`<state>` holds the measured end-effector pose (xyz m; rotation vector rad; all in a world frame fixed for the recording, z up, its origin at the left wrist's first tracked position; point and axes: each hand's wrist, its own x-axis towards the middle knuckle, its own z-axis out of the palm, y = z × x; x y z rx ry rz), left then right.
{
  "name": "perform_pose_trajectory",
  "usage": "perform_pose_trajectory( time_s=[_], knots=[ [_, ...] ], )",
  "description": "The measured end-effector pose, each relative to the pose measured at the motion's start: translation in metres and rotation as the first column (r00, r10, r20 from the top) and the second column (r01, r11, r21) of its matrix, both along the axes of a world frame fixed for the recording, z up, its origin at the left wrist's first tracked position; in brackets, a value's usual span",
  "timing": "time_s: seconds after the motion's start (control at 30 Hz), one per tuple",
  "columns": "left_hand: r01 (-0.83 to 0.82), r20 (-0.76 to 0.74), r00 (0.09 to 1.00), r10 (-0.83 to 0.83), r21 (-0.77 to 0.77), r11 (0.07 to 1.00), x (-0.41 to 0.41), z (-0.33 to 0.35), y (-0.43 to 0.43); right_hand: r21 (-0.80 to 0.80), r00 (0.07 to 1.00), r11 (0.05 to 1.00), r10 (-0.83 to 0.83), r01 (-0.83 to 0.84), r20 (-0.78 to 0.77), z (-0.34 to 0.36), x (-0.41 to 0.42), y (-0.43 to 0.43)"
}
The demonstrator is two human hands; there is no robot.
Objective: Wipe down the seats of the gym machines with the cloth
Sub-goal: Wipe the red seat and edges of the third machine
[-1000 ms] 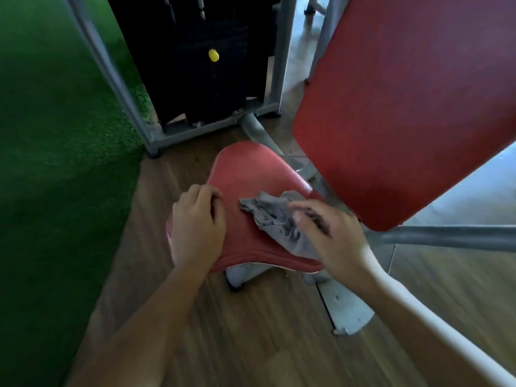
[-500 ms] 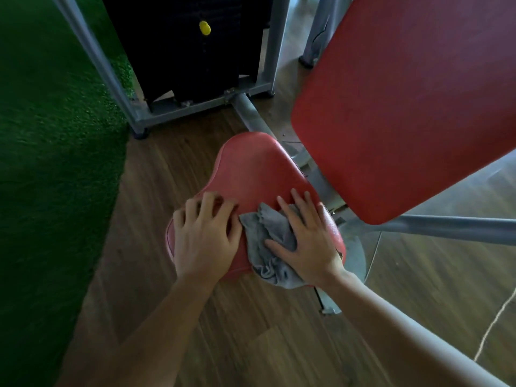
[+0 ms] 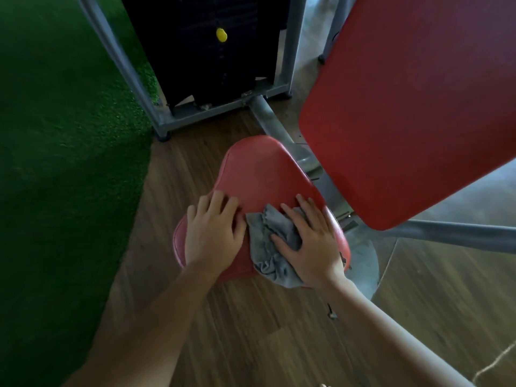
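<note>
my right hand (image 3: 310,244) pressed flat, fingers straight, on the grey cloth (image 3: 269,247); my left hand (image 3: 212,233) lay open on the red seat (image 3: 259,174), whose narrow end pointed away from me.

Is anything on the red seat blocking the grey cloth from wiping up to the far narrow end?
Nothing visible does. The right hand presses the crumpled grey cloth on the red padded seat; its far end is bare. The left hand, flat on the seat beside the cloth, would block only a leftward sweep.
</note>
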<state>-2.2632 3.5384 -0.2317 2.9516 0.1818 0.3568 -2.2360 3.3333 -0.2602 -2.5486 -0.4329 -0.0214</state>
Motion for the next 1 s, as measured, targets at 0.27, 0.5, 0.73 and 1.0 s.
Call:
perform_pose_trajectory(
  time_s=[0.27, 0.5, 0.73, 1.0],
  knots=[
    [0.027, 0.031, 0.999, -0.028, 0.043, 0.999, -0.006, -0.005, -0.004, -0.045, 0.969, 0.969, -0.240, 0.243, 0.059, 0.010, 0.009, 0.000],
    [0.006, 0.005, 1.000, -0.007, 0.020, 1.000, -0.004, -0.005, -0.005, -0.102, 0.993, 0.995, -0.027, 0.015, -0.118, 0.018, -0.026, -0.012],
    [-0.027, -0.010, 1.000, 0.028, 0.022, 0.999, -0.002, -0.003, -0.007, -0.180, 0.999, 0.984, 0.004, -0.012, -0.049, 0.010, -0.032, -0.017],
    [-0.038, -0.008, 0.999, 0.038, 0.012, 0.999, -0.001, -0.002, -0.007, -0.229, 0.967, 0.966, -0.168, 0.122, -0.192, 0.018, 0.010, -0.022]
  ],
)
